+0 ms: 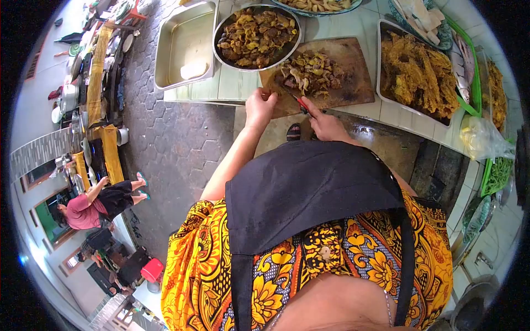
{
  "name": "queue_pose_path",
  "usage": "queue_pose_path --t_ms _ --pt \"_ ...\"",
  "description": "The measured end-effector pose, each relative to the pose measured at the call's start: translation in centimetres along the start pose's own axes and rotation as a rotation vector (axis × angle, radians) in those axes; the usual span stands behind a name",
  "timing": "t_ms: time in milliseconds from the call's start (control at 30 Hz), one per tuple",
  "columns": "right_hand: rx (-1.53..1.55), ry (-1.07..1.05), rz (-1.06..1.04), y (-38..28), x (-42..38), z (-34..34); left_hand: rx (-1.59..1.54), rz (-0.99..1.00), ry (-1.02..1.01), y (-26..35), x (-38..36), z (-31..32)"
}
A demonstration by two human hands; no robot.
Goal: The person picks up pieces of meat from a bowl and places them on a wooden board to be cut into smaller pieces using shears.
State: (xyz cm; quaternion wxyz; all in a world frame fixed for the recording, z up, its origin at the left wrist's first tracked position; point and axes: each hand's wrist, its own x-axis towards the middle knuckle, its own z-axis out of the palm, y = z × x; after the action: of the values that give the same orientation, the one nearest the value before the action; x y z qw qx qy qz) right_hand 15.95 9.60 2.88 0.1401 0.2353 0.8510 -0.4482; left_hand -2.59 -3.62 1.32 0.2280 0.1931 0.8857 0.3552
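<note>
My right hand [329, 126] grips a knife [303, 104] by its red and black handle, the blade pointing up and left over the wooden cutting board [358, 69]. A heap of chopped, yellowish cooked meat [313, 74] lies on the board just beyond the blade. At the board's near left corner, my left hand [259, 110] is closed with the fingertips pinched together; whatever is between them is too small to make out. Behind that hand stands a round metal bowl [257, 37] full of browned, yellow-coated meat pieces.
A rectangular steel tray [185, 49] with a whitish lump stands at left. On the right, another tray [381, 71] holds fried golden-brown food, beside fish [461, 66] and a plastic bag [483, 135]. A person in a pink top [88, 209] is across the paved floor [176, 143].
</note>
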Motion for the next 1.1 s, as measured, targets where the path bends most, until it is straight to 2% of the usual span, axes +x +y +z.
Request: queue_pose_path --t_ms 167,367,467,567,667,733,833,867,933,1100 --pt "-0.039 -0.007 -0.073 -0.5 -0.6 0.1 0.017 0.058 0.054 0.8 -1.0 -0.5" --pt "-0.025 -0.003 -0.086 -0.6 -1.0 0.7 -0.334 -0.138 -0.014 2.1 -2.1 0.2" --pt "0.000 0.060 -0.139 0.1 -0.9 1.4 -0.291 -0.075 -0.016 2.6 -2.3 0.1" --pt "-0.069 -0.004 -0.086 -0.5 -0.9 1.0 -0.307 -0.086 -0.036 1.8 -1.9 0.7" --pt "-0.159 -0.025 -0.058 -0.9 -0.2 1.0 -0.177 -0.021 0.011 0.7 -1.2 1.3" --pt "-0.232 -0.043 -0.028 -1.0 0.0 0.9 -0.024 0.105 0.072 0.5 -0.9 1.4" --pt "-0.222 -0.045 -0.042 -1.1 -1.0 0.4 0.040 0.158 0.132 0.4 -0.8 1.5" --pt "-0.223 -0.047 -0.044 -1.1 -1.7 0.1 0.040 0.157 0.134 0.3 -0.7 1.4" --pt "-0.203 -0.063 -0.031 -0.8 -3.1 -0.7 -0.015 0.016 0.068 0.4 -0.4 1.5" --pt "-0.158 -0.057 -0.038 0.9 -4.0 -1.2 0.113 0.114 0.048 1.4 -1.2 0.2"
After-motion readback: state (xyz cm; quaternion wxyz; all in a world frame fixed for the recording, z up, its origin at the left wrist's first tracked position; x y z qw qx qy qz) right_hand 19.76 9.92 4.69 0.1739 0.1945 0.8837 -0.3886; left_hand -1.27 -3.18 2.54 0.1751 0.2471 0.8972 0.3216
